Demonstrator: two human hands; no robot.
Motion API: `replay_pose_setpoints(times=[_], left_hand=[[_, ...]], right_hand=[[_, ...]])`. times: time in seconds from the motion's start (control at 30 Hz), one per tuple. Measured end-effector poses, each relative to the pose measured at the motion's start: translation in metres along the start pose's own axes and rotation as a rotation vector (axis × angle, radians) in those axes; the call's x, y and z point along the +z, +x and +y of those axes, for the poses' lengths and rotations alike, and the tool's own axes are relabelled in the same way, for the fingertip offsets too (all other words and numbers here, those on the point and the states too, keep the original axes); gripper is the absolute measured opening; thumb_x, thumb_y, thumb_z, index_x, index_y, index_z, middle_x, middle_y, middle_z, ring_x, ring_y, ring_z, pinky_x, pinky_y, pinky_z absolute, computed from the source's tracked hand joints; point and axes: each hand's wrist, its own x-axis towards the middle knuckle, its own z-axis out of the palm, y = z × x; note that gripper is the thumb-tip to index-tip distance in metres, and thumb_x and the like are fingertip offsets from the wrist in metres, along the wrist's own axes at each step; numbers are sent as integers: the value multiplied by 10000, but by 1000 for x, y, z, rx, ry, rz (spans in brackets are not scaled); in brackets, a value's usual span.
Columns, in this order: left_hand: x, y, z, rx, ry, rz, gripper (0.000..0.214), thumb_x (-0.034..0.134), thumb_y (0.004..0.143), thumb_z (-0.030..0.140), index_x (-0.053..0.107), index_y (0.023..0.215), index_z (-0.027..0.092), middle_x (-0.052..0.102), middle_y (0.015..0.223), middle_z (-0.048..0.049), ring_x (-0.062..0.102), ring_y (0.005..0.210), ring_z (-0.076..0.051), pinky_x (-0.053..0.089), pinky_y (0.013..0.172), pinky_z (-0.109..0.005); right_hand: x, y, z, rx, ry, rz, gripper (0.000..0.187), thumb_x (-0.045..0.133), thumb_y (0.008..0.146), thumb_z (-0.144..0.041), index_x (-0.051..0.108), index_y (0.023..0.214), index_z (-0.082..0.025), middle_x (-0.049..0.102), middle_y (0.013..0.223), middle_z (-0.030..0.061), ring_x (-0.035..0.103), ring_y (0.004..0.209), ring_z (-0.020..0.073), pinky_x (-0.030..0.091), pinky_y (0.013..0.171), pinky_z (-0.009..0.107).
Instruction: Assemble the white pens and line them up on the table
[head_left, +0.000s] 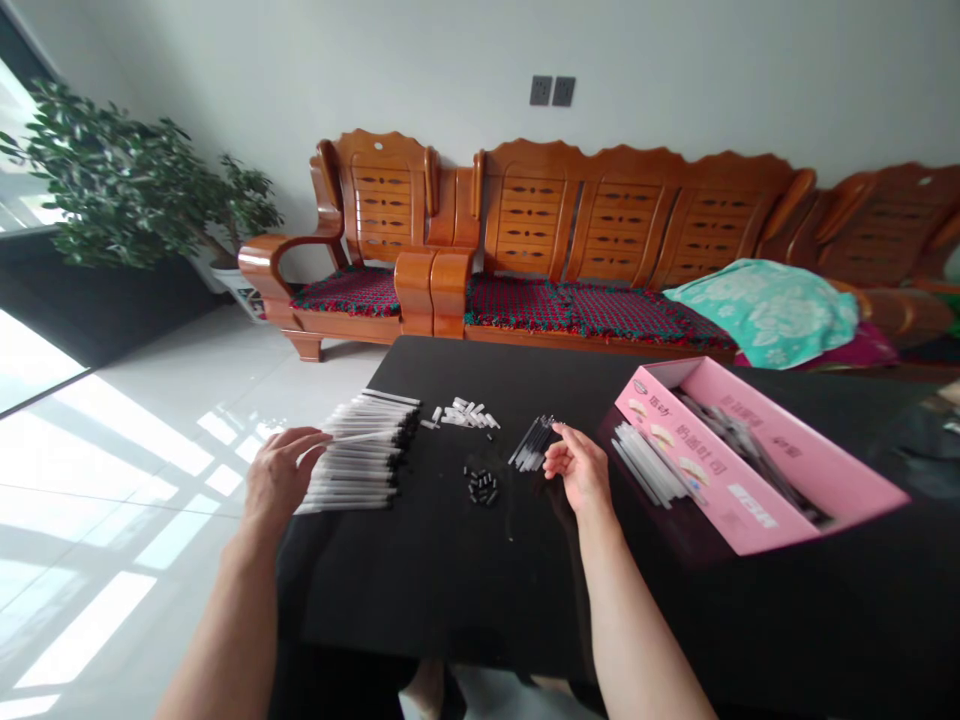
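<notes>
My left hand pinches one end of a slim white pen barrel between thumb and fingertips. Beneath it lies a row of white pens with black ends pointing right. My right hand has its fingers curled, thumb and forefinger closed at the tip end of a pen refill by a small pile of dark-and-clear pen refills. Short white caps lie scattered between the hands, toward the back. Small black plugs form a loose heap nearer to me.
On the black table, a pink box with dark contents stands at the right. White sticks lie beside its near wall. Behind the table stands a wooden sofa with a turquoise cloth. A potted plant is at the left.
</notes>
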Motion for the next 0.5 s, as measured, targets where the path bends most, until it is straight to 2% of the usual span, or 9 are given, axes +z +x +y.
replay_pose_setpoints(times=[0.17, 0.3, 0.37, 0.5], left_hand=[[6, -6, -8, -16, 24, -32, 315, 472, 899, 417, 741, 950, 261, 702, 1066, -59, 621, 990, -263, 478, 922, -398], [10, -5, -10, -1, 39, -5, 325, 458, 912, 385, 716, 1058, 252, 679, 1133, -71, 601, 1052, -275, 466, 960, -414], [12, -5, -10, 11, 43, 9, 340, 450, 917, 375, 701, 1103, 240, 670, 1154, -81, 594, 1069, -285, 467, 959, -422], [12, -7, -9, 8, 28, -3, 338, 454, 915, 363, 687, 1128, 244, 663, 1168, -81, 594, 1075, -291, 478, 949, -433]], right_hand=[[0, 0, 0, 3, 6, -3, 435, 784, 720, -454, 681, 985, -124, 688, 555, 15, 621, 390, 152, 485, 328, 221], [-1, 0, -2, -7, 11, 13, 421, 780, 720, -442, 681, 976, -122, 683, 549, 14, 616, 389, 152, 473, 321, 220], [-3, 1, -3, -43, 23, 75, 405, 781, 705, -433, 682, 951, -125, 675, 541, 5, 608, 380, 148, 462, 317, 218], [-14, 7, -5, -139, 45, 289, 341, 747, 689, -405, 668, 881, -133, 663, 528, -9, 599, 376, 141, 460, 325, 218]])
